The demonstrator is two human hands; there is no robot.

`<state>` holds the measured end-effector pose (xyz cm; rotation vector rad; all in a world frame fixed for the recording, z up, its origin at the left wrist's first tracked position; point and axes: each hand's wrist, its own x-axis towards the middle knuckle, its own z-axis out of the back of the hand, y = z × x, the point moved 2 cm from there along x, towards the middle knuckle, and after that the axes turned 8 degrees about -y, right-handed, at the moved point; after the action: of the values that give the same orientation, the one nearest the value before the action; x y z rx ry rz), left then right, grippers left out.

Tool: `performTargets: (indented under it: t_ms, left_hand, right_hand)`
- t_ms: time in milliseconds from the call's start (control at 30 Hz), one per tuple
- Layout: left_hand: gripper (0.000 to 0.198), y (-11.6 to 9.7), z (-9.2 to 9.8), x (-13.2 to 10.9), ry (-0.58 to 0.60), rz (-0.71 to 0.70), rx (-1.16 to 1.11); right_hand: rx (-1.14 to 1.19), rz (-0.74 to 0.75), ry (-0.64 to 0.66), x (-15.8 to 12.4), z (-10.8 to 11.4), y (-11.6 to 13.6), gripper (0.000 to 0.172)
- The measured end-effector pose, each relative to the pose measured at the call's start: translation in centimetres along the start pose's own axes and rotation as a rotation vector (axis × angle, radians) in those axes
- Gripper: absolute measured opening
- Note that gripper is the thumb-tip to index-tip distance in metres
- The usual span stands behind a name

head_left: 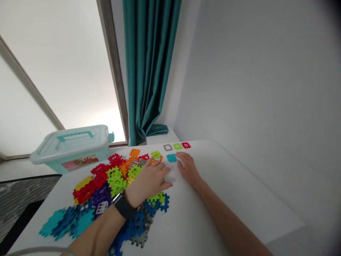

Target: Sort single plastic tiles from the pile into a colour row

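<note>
My left hand (149,179), with a black watch (124,206) on the wrist, lies spread on a large heap of colourful interlocking plastic waffle blocks (112,192). Its fingertips are near orange and grey pieces, and it holds nothing that I can see. My right hand (188,167) rests on the white table (202,185), its fingers beside a teal block (172,158). Beyond that hand, a grey block (167,147), a lime green block (177,146) and a red block (185,145) lie in a row.
A translucent storage box (71,149) with a teal-handled lid stands past the table's left edge. A pale block (167,218) lies on the table near the heap. A teal curtain (144,71) hangs at the back, a white wall (253,89) runs along the right, and a dark striped floor covering (21,199) shows at the lower left.
</note>
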<state>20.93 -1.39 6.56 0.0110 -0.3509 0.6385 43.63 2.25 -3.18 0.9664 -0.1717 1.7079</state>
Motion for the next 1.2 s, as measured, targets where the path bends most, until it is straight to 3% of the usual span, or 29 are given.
performTargets:
  t_ms: [133,333,500,633,767,967,1200]
  left_hand:
    - [0.031,3.0,2.2,-2.2,-0.013,0.073,0.057]
    - [0.029,6.7,4.6,-7.8,-0.083,0.188,0.072]
    - [0.026,8.4,4.8,-11.8,-0.151,0.272,0.003]
    - [0.025,8.7,4.0,-13.2,-0.203,0.279,-0.097]
    - [0.025,8.5,3.4,-13.8,-0.178,0.297,-0.104]
    - [0.037,8.2,3.6,-15.2,-0.117,0.280,-0.057]
    - [0.041,8.4,3.8,-15.8,-0.143,0.286,-0.073]
  right_hand:
    - [0.082,0.059,-0.008,0.1,-0.7,4.2,0.039]
    - [0.209,0.125,0.060,1.2,-2.0,10.5,0.033]
    - [0.270,0.188,0.178,2.4,-3.1,15.2,0.030]
    - [0.243,0.249,0.232,2.4,-3.6,17.8,0.031]
    - [0.208,0.309,0.211,1.2,-3.5,18.5,0.035]
    - [0.204,0.291,0.188,-0.7,-3.0,17.2,0.038]
    - [0.251,0.339,0.201,-0.9,-2.5,17.9,0.035]
